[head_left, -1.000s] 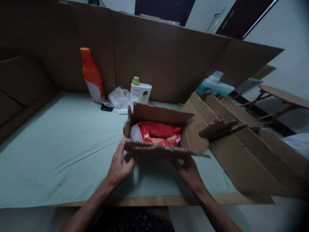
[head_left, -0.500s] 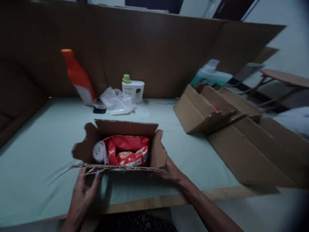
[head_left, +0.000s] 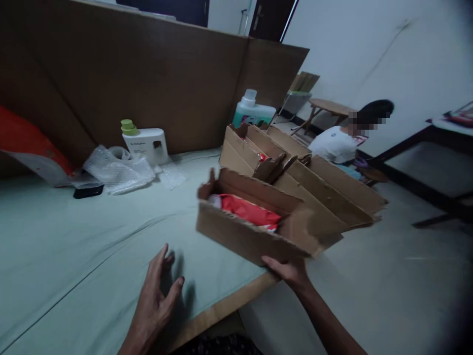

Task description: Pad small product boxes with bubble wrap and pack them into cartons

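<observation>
An open cardboard box [head_left: 232, 232] is at the table's right front part, tilted a little. Inside it lie a red packet [head_left: 251, 209] and, at its left end, a whitish roll [head_left: 215, 200], only partly visible. My right hand [head_left: 290, 271] grips the box at its near right corner, thumb on the front wall and the other fingers hidden beneath or behind. Away from the box, my left hand [head_left: 157, 291] hovers low over the cloth with fingers apart and nothing in it.
Other cardboard boxes [head_left: 314, 197] stand behind and right of the held box, near a teal bottle [head_left: 253, 111]. Bubble wrap [head_left: 121, 172], a white bottle [head_left: 148, 143], a black phone-like object [head_left: 88, 191] and an orange bottle [head_left: 33, 143] are at left. A seated person [head_left: 334, 143] is beyond.
My right hand has moved the box rightward towards the other boxes. The left hand has let go of it and opened. My view has turned right, bringing a seated person into sight.
</observation>
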`<state>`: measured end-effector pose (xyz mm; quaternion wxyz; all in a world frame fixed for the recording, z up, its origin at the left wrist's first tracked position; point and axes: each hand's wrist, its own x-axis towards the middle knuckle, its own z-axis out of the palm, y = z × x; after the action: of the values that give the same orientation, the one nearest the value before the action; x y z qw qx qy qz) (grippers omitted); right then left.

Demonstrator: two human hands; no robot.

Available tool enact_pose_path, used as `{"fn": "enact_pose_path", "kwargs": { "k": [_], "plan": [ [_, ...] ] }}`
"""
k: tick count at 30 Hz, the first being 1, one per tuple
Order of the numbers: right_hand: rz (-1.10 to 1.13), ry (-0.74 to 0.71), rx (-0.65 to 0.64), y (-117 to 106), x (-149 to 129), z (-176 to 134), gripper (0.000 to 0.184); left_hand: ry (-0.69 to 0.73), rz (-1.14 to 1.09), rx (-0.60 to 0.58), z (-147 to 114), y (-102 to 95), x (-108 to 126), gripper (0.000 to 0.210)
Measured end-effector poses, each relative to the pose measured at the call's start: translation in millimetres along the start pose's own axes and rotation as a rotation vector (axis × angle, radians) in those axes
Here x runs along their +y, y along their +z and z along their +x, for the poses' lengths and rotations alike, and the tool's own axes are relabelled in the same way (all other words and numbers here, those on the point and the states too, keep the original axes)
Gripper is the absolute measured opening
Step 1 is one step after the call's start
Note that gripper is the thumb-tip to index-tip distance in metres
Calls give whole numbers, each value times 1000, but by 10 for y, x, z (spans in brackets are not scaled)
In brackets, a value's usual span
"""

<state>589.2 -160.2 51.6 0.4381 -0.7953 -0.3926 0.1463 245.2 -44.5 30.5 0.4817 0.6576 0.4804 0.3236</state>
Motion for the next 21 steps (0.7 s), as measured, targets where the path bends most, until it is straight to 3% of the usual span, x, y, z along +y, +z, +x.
{"fn": "enact_pose_path", "kwargs": {
  "k": [3,5,7,16,21],
  "plan": [
    [-1,50,272,-331,191,-77,68,66,75,-83,40,60,-36,59],
    [5,7,450,-394,212,-71,77,108,118,-82,50,67,-72,50],
    [29,5,539,-374,178,-32,83,148,148,-70,42,70,-95,44],
    [27,-36,499,-243,-41,213,75,260,199,-88,-100,35,-138,35],
    [75,166,441,-230,109,-104,71,335,174,-84,-194,85,-194,35]
  ]
}}
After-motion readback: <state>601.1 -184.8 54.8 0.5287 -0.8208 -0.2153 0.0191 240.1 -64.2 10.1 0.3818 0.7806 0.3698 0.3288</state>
